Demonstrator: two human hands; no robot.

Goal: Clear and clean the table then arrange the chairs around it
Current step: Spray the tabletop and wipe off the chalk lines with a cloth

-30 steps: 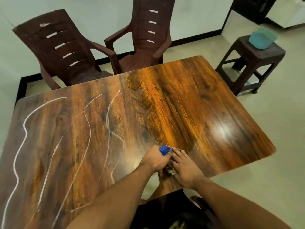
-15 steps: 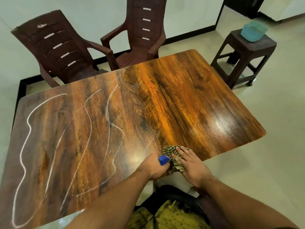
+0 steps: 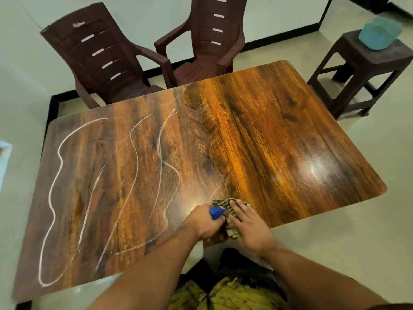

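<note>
A glossy wooden table fills the view, with white wavy lines of liquid across its left half. My left hand grips a bottle with a blue cap near the table's front edge. Right beside it, my right hand presses flat on a striped cloth lying on the tabletop. Two dark brown plastic chairs, one on the left and one on the right, stand behind the table's far side against the wall.
A dark brown stool stands on the floor at the right, with a light blue bowl on top. Pale tiled floor surrounds the table. A white wall with a black skirting runs behind the chairs.
Both hands and the cloth stay near the front edge; the cloth now shows further out from under my right hand. The camera has pulled back and tilted down.
</note>
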